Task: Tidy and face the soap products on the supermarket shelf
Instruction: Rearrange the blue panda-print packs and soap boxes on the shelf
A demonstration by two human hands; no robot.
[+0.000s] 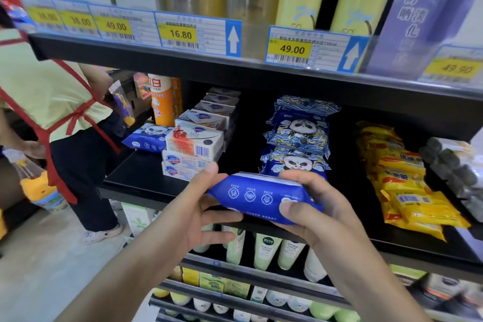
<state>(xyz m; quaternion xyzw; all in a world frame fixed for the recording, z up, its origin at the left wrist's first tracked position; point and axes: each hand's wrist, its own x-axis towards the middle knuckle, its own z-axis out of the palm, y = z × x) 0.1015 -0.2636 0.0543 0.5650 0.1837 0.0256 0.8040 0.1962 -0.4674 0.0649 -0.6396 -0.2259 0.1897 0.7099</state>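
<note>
At shelf front, left to right: stray blue pack [146,137] lying flat beside stacked soap boxes [194,142], likely misplaced. Left hand [193,217] gripping blue soap pack [264,197], thumb on top, fingers curled under left end. Right hand [311,206] gripping right end, thumb in front, fingers wrapped over top. Pack held level at shelf edge [130,191], just below panda-pack stack [298,138], probably for squaring up before placing there. Yellow packs [407,178] further right.
</note>
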